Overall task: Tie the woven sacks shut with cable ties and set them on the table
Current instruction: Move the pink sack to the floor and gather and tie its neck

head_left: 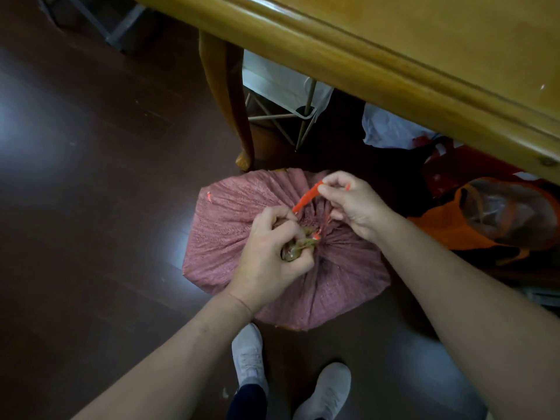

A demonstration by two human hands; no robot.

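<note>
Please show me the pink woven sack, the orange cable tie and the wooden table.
Pink woven sack (339,286): head view, pleated cloth, lower right.
Orange plastic cable tie (306,197): head view, middle of free strap.
Yellow wooden table (394,80): head view, rounded edge.

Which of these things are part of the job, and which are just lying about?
In use: pink woven sack, left hand gripping its neck, red cable tie, right hand pinching it, wooden table.
Lying about: orange bag, white plastic bag.
</note>
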